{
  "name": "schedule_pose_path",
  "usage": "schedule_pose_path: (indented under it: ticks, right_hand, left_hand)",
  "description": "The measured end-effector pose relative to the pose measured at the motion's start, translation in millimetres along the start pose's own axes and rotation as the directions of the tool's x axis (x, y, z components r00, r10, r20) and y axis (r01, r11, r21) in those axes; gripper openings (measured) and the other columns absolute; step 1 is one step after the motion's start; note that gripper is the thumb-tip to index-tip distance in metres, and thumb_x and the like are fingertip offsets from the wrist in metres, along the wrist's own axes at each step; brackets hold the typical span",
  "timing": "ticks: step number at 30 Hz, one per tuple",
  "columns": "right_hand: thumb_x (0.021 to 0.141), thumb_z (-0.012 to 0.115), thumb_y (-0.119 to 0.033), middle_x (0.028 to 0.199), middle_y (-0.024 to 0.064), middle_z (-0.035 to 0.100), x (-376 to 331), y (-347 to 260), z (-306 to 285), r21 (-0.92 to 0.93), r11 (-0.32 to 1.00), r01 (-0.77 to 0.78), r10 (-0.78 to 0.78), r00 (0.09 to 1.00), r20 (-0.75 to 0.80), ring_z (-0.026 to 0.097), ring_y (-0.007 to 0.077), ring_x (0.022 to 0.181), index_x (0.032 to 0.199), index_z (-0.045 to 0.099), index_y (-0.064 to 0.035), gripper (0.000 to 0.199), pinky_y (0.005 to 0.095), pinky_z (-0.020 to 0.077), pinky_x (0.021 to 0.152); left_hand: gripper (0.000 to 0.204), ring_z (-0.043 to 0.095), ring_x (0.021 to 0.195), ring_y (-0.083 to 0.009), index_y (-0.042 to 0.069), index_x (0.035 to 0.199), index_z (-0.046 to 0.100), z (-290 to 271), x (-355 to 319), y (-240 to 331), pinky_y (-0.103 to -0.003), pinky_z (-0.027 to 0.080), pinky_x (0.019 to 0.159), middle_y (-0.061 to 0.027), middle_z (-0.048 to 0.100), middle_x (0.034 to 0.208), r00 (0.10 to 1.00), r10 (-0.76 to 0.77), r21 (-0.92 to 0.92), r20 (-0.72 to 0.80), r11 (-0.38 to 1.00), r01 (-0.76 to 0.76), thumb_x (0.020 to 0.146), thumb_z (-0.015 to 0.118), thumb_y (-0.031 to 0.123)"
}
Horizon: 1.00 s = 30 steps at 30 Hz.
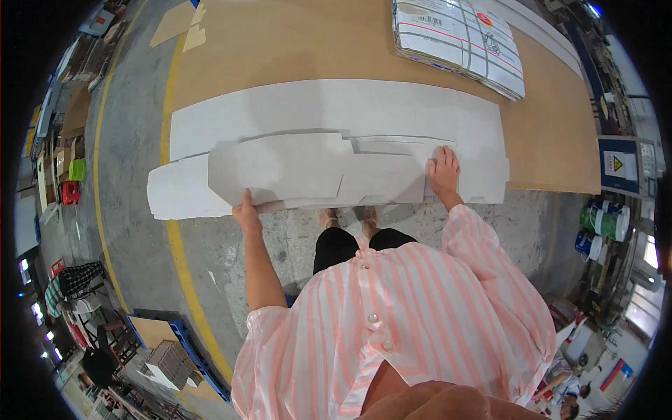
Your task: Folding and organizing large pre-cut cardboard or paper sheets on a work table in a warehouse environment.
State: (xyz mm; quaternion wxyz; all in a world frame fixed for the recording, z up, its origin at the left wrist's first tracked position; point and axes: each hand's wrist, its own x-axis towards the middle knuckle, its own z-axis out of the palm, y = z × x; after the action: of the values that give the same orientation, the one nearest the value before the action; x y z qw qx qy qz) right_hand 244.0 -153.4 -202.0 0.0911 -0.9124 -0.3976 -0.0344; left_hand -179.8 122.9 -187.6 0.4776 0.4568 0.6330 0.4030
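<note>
Several flat die-cut white cardboard sheets [399,101] lie overlapped in front of me. The uppermost cut cardboard piece [287,164] has slits and a stepped far edge. At its near left edge is my left hand [247,213], closed on the cardboard with the thumb on top and the other fingers hidden beneath. Farther right, my right hand [444,171] lies flat on the white cardboard, fingers stretched out and a little apart.
Brown cardboard [553,133] spreads beneath the sheets. A strapped white bundle [458,42] sits at the far right. Yellow lines [183,266] mark the concrete floor on the left, near a blue pallet [185,343] with stacked pieces. Paint buckets [605,220] stand at the right.
</note>
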Motion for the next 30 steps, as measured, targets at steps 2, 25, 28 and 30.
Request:
schedule_pose_path:
  ticks: [2, 25, 28, 30]
  right_hand:
    - [0.082, 0.052, -0.032, 0.132, 0.0095, 0.037, -1, 2, 1, -0.01, 1.0, 0.001, -0.001, 1.0, 0.001, 0.032, 0.0303, 0.122, 0.127, 0.039, -0.0084, 0.052, 0.0458, 0.0274, 0.099]
    - [0.086, 0.047, -0.031, 0.135, 0.0125, 0.035, 7, 17, 12, -0.031, 0.998, 0.06, -0.058, 0.996, 0.075, 0.029, 0.0314, 0.126, 0.125, 0.041, -0.0048, 0.047, 0.0431, 0.0241, 0.103]
    - [0.087, 0.046, -0.033, 0.137, 0.0117, 0.031, 5, 11, 12, -0.008, 1.0, -0.007, 0.007, 0.992, 0.124, 0.027, 0.0314, 0.127, 0.129, 0.038, -0.0074, 0.05, 0.0435, 0.0243, 0.103]
    - [0.088, 0.045, -0.034, 0.139, 0.0107, 0.029, 4, 18, 14, -0.048, 0.999, 0.011, -0.005, 0.992, 0.127, 0.025, 0.0309, 0.127, 0.131, 0.034, -0.0095, 0.051, 0.0438, 0.024, 0.102]
  left_hand:
    - [0.036, 0.057, 0.061, -0.0179, -0.011, 0.075, 0.06, 0, 2, 5, -0.035, 0.046, 0.06, -0.012, 0.062, 0.068, 0.99, -0.135, -0.466, 0.034, 0.874, 0.135, 0.084, 0.06, 0.025]
    - [0.038, 0.057, 0.091, -0.0219, 0.001, 0.108, 0.053, -11, 26, -12, -0.036, 0.046, 0.081, -0.0076, 0.06, 0.101, 0.919, -0.362, -0.647, 0.158, 0.665, 0.373, 0.083, 0.06, 0.028]
    - [0.041, 0.057, 0.095, -0.0231, 0.002, 0.113, 0.05, -14, 16, -3, -0.037, 0.046, 0.083, -0.0089, 0.058, 0.107, 0.921, -0.361, -0.684, 0.143, 0.636, 0.356, 0.084, 0.059, 0.029]
    - [0.041, 0.056, 0.098, -0.0232, 0.003, 0.115, 0.049, -14, 16, -10, -0.039, 0.046, 0.084, -0.0089, 0.058, 0.109, 0.92, -0.338, -0.703, 0.197, 0.606, 0.373, 0.085, 0.058, 0.029]
